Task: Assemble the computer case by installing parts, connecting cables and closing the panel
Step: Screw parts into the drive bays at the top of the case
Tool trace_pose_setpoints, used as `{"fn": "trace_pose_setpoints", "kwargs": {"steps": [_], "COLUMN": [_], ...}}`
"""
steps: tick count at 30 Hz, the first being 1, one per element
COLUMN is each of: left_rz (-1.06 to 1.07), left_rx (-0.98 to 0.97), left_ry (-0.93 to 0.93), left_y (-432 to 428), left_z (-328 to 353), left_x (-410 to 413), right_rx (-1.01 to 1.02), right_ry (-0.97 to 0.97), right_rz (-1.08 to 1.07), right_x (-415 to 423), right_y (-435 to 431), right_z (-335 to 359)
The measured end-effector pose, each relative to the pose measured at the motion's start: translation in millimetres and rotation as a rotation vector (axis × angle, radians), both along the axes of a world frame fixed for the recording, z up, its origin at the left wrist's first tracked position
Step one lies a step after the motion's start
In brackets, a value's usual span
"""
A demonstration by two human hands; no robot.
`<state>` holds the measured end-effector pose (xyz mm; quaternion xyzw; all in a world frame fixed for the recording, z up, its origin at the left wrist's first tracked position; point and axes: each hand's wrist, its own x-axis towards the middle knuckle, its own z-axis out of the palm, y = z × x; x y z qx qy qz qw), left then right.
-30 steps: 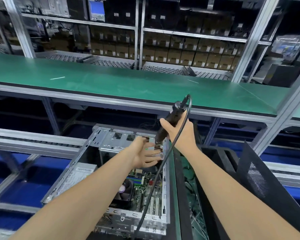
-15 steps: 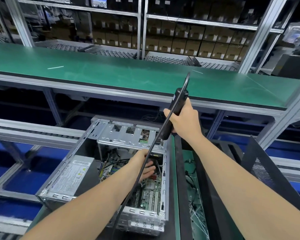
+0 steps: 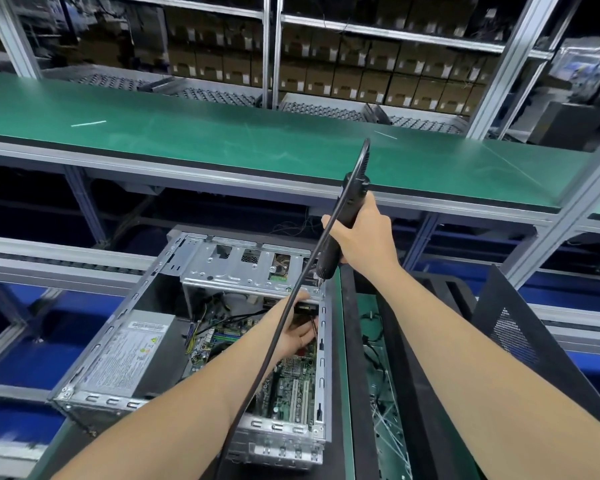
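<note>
An open silver computer case [image 3: 125, 344] lies on its side in front of me, its motherboard [image 3: 291, 382] and grey power supply [image 3: 129, 355] exposed. My right hand [image 3: 364, 233] grips a black electric screwdriver [image 3: 340, 230] upright, its tip on the front right corner of the metal drive cage [image 3: 243, 268]. Its black cable [image 3: 271, 344] hangs down across my left forearm. My left hand [image 3: 297, 332] reaches inside the case just under the drive cage, fingers relaxed near some red and black wires; whether it holds anything is hidden.
A black mesh side panel [image 3: 520, 334] leans at the right. A black tray [image 3: 388, 375] with loose wires and white cable ties sits right of the case. A long green bench [image 3: 222, 140] runs across behind, with shelves of brown boxes [image 3: 361, 81] beyond.
My left hand has dropped from the top of the drive cage down into the case. The right hand has brought the screwdriver tip onto the cage corner.
</note>
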<state>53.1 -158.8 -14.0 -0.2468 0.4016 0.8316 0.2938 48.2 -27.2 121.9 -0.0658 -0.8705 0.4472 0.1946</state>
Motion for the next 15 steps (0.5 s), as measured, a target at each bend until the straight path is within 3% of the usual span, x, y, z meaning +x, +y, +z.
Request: {"fn": "trace_pose_setpoints", "kwargs": {"steps": [15], "left_rz": [-0.012], "left_rx": [-0.128], "left_ry": [-0.016], "left_y": [20.2], "left_z": [-10.2], "left_x": [-10.4], "right_rx": [0.065], "right_ry": [0.037], "right_rz": [0.011], "right_x": [0.5], "right_y": [-4.6], "right_z": [-1.6]}}
